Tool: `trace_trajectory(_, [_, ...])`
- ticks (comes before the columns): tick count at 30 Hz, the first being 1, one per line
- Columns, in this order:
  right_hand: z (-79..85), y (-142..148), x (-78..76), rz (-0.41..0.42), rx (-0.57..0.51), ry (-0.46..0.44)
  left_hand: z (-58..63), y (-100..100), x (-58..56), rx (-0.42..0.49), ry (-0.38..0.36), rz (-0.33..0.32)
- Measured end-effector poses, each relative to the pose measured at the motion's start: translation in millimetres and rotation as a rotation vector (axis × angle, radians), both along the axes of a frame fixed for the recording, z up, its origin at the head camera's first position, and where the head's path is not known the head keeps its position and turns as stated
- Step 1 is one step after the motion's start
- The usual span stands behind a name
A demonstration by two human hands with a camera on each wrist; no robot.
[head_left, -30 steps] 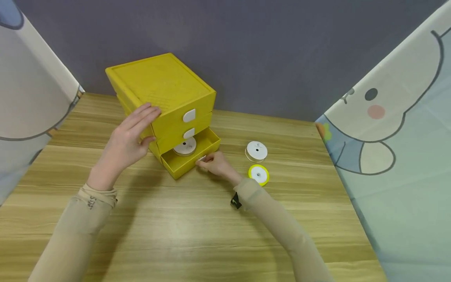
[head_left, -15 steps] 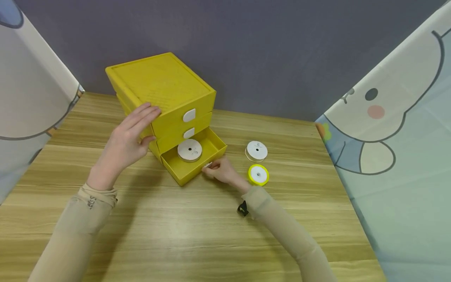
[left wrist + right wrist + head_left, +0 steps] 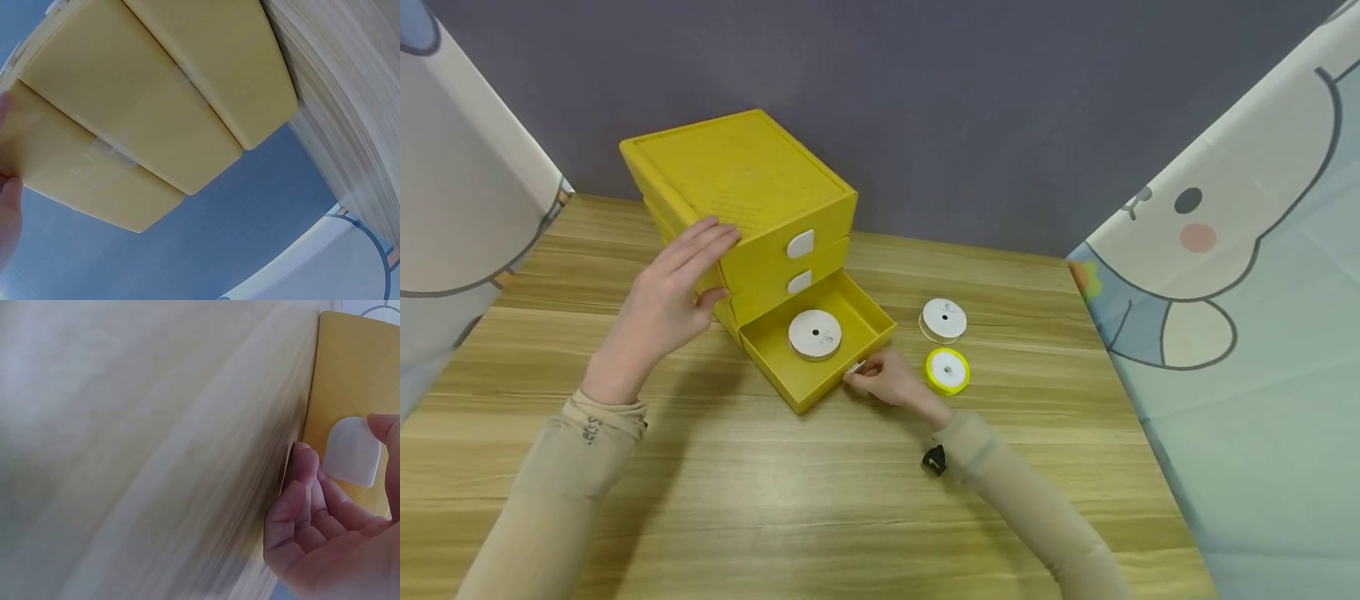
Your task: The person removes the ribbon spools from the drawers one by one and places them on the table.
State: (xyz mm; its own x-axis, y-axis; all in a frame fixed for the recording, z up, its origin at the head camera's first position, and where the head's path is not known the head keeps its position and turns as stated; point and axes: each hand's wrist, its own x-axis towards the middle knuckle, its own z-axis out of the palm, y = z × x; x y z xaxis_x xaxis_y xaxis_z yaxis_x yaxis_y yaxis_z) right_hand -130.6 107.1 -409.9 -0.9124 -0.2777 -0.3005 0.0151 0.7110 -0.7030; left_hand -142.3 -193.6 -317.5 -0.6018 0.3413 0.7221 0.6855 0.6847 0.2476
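Note:
A yellow three-drawer box (image 3: 737, 175) stands at the back left of the table, its bottom drawer (image 3: 865, 312) pulled out. Inside that drawer lies a white ribbon spool (image 3: 815, 333). My right hand (image 3: 891, 379) pinches the white pull tab (image 3: 856, 367) on the drawer's front; in the right wrist view the thumb touches the tab (image 3: 353, 452) and the fingers are curled beside it. My left hand (image 3: 670, 287) rests against the box's top front left edge with fingers straight. The left wrist view shows the box's taped side (image 3: 137, 119) and only part of that hand.
To the right of the drawer lie a white spool (image 3: 943, 320) and a yellow-rimmed spool (image 3: 947, 371). A small black object (image 3: 935, 460) appears beside my right sleeve. A dark wall (image 3: 962, 125) stands behind the wooden table (image 3: 760, 508).
My right hand has drawn the bottom drawer further out, toward the front right, bringing the spool inside fully into sight. The left hand has stayed on the box.

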Motion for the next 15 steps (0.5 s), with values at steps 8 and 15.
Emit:
trace_trajectory(8, [-0.4,6.0,6.4,0.017,0.011,0.042,-0.8,-0.2,-0.5,0.009,0.001,-0.008])
trace_trajectory(15, [1.8,8.2,8.0,0.062,0.003,0.061,-1.2,0.4,-1.5,0.015,0.005,-0.014])
